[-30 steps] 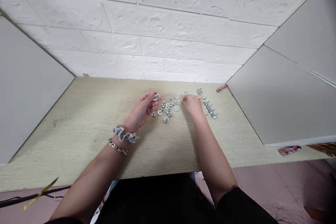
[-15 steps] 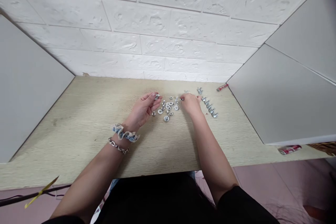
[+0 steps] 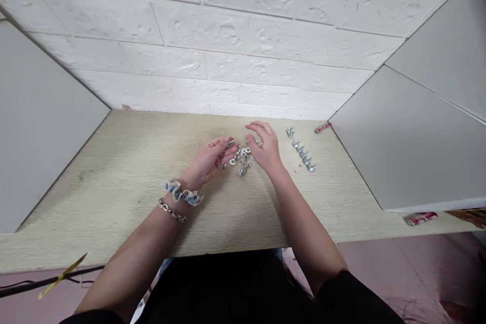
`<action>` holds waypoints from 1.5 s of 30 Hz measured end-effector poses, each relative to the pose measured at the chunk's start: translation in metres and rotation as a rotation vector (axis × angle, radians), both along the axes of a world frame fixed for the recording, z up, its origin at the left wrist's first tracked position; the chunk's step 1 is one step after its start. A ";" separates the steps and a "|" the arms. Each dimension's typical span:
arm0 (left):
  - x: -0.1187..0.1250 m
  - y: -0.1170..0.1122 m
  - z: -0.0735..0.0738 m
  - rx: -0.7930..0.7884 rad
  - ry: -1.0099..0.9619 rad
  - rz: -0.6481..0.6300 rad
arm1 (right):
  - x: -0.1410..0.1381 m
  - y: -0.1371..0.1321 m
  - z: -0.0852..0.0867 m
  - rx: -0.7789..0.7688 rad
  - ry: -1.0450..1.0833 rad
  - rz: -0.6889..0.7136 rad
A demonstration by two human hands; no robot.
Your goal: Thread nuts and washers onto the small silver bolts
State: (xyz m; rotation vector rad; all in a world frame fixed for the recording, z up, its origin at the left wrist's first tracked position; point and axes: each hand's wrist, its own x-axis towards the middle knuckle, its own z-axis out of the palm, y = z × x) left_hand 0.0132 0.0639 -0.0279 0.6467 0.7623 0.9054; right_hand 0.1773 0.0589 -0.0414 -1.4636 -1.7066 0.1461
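One shiny metal piece (image 3: 231,143) pinched in left hand (image 3: 210,161), right hand (image 3: 266,151) spread near flat washers (image 3: 243,152)

A tabletop (image 3: 125,167) is viewed from above by a single camera worn on the head, pitched forward and down over both forearms (image 3: 301,217). The left hand (image 3: 211,160) and right hand (image 3: 269,152) are framed near the centre, at middle distance, with the white wall (image 3: 224,35) faced beyond, side panels (image 3: 398,142) caught left and right, and black clothing (image 3: 235,288) included at bottom.

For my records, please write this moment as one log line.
left hand: holds small metal part | right hand: open, near loose hardware
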 end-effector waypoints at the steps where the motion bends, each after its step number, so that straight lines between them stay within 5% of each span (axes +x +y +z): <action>1: 0.000 0.000 -0.001 0.008 -0.005 -0.012 | -0.004 -0.002 0.001 0.023 0.018 0.060; 16: -0.004 0.005 -0.013 0.107 -0.009 -0.103 | -0.019 -0.011 0.005 0.028 0.025 0.222; 31: -0.008 0.003 0.001 0.109 0.111 -0.076 | -0.007 -0.004 0.007 -0.175 0.532 0.228; 33: -0.009 0.005 0.002 0.095 0.089 -0.005 | -0.002 -0.002 0.007 -0.155 0.456 0.146; 38: -0.010 0.006 0.004 0.047 0.012 0.186 | 0.003 -0.004 0.006 -0.175 -0.171 -0.083; 45: -0.010 0.008 0.002 0.025 -0.004 0.225 | -0.001 -0.006 -0.008 -0.333 -0.458 -0.084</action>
